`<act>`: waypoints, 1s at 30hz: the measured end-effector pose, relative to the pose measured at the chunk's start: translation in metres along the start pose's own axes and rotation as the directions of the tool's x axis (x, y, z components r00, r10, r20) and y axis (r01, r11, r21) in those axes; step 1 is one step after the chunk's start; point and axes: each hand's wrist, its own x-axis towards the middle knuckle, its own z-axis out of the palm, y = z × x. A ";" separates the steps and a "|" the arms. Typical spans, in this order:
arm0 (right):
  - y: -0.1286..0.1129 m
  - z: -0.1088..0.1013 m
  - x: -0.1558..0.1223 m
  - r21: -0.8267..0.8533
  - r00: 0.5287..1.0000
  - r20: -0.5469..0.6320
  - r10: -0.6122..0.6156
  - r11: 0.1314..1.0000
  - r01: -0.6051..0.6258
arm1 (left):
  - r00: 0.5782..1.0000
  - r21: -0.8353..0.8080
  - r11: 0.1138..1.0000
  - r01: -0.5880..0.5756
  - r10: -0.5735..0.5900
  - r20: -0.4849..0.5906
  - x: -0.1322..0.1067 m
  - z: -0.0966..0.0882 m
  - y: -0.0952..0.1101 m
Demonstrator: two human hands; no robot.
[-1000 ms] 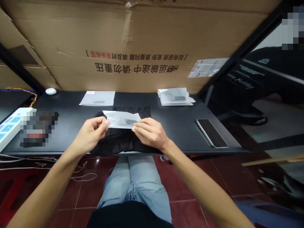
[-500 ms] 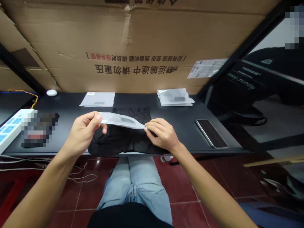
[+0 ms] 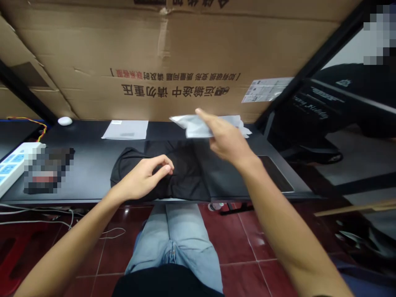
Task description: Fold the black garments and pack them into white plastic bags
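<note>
My right hand [image 3: 227,138] grips a translucent white plastic bag [image 3: 195,128] by its right part, holding it over the back right of the black desk. Partly behind that hand lies a stack of similar bags [image 3: 243,128]. My left hand [image 3: 151,175] is loosely curled above a folded black garment [image 3: 185,173], with nothing held and a gap between thumb and fingers. Whether it touches the cloth, I cannot tell. Another flat frosted bag [image 3: 126,130] with a small label rests at the back left.
A large cardboard box [image 3: 173,49] walls off the desk's back. To the left are a white power strip [image 3: 15,163], a blurred dark item [image 3: 49,169] and a white mouse [image 3: 64,121]. A phone [image 3: 278,175] lies right, partly behind my forearm. A person in black [image 3: 340,107] is at far right.
My left hand has let go of the bag and moved right, over the garment. My right hand has carried the bag up and away, towards the stack at the back right.
</note>
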 end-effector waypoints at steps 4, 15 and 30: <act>0.107 -0.004 0.006 -0.226 0.995 0.029 0.093 0.971 -0.085 | 0.999 0.414 0.910 0.026 -0.038 0.021 -0.014 0.013 -0.043; 0.203 0.054 -0.020 -0.271 0.958 0.121 0.261 0.937 -0.221 | 0.996 0.606 0.792 0.079 -0.085 -0.018 -0.025 0.025 -0.065; 0.204 0.050 -0.029 -0.223 0.908 0.266 0.325 0.937 -0.270 | 0.990 0.543 0.830 0.126 -0.067 -0.127 -0.019 0.013 -0.071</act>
